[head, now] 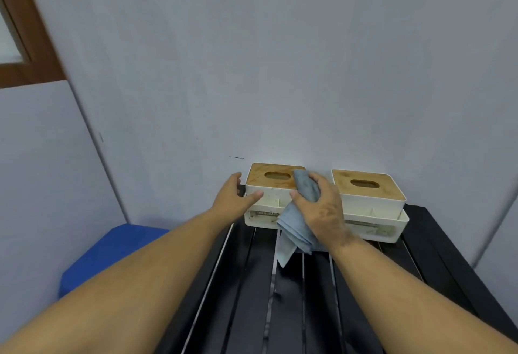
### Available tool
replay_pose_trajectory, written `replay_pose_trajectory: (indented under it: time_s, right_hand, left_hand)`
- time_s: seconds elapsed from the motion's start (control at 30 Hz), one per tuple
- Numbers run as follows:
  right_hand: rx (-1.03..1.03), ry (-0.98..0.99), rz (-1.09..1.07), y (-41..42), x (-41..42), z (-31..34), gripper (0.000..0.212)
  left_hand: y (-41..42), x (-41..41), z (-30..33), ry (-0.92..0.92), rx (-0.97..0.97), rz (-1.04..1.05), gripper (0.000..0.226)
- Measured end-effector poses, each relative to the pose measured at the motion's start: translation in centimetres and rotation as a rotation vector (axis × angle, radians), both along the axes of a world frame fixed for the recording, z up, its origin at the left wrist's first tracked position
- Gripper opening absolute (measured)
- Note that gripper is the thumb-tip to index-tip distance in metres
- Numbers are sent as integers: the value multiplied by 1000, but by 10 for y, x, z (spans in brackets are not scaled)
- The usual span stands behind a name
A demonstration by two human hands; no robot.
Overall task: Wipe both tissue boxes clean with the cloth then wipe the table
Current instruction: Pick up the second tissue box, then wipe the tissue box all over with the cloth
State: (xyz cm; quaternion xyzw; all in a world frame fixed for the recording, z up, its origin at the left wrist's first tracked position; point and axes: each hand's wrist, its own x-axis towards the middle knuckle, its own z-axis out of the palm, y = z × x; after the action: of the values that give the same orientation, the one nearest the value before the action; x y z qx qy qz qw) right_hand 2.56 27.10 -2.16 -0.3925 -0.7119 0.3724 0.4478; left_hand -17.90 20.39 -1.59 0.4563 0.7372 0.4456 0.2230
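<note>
head view: black slatted surface [294, 311], two tissue boxes side by side at far edge. left box [269, 199] steadied by spread left hand [234, 198]; right hand [322, 208] clutching cloth [297, 230] over its right end, nearer for wiping leftward along the lid.

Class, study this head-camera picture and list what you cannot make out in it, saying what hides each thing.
- Right end of the left white tissue box with wooden lid: hidden by the blue-grey cloth and the right hand.
- Small print on that box's front: blurred, too small.
- Whether tissues are inside the right white tissue box with wooden lid: slot too dark.
- Near end of the black slatted table: cut off by the bottom edge and both forearms.
</note>
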Motion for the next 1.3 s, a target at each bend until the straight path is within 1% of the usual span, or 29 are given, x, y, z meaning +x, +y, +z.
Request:
replay_pose_trajectory:
  time_s: [0.07,0.1,0.13,0.2,0.23,0.3,0.4,0.5,0.6,0.7,0.77,0.83,0.9,1.03,1.17,1.3]
  right_hand:
    - [-35,-37,-40,13,-13,-7,74]
    - [-63,-52,-43,16,-17,-9,78]
    - [-88,-58,-37,19,-21,-11,80]
    - [-114,-39,-20,23,-24,-14,79]
    - [-135,-20,-12,25,-24,-16,78]
    - [-180,7,8,29,-22,-19,78]
    - [-197,10,21,32,-21,-21,76]
    - [-200,23,58,27,-17,-20,75]
    - [-210,20,95,11,-8,-17,80]
    - [-198,0,110,-21,7,-8,82]
    - [-178,-12,109,-48,23,0,80]
    - [-181,-17,106,-77,45,5,78]
    - [-181,-37,85,-105,72,8,81]
    - [-176,-59,65,-156,139,14,82]
    - [-208,-90,65,-193,203,10,81]
    - [-227,-125,52,-227,244,0,83]
  left_hand:
    - [11,-8,-4,-67,-35,-27,95]
    - [16,-13,-7,-121,-47,-49,95]
    - [20,-16,-11,-189,-56,-80,90]
    - [27,-23,-19,-283,-47,-141,66]
    - [29,-26,-23,-309,-28,-150,58]
    - [30,-28,-28,-349,8,-148,53]
    - [29,-25,-28,-402,39,-143,53]
    - [24,-22,-27,-411,41,-136,54]
    - [6,-15,-24,-425,39,-133,56]
    - [-27,-3,-15,-409,44,-149,51]
    - [-55,9,-10,-390,44,-151,53]
    - [-86,28,-6,-353,45,-147,59]
    - [-118,55,-3,-328,50,-144,60]
    - [-176,120,1,-337,81,-191,64]
    - [-214,174,-8,-348,49,-211,76]
    - [-242,209,-19,-327,3,-244,75]
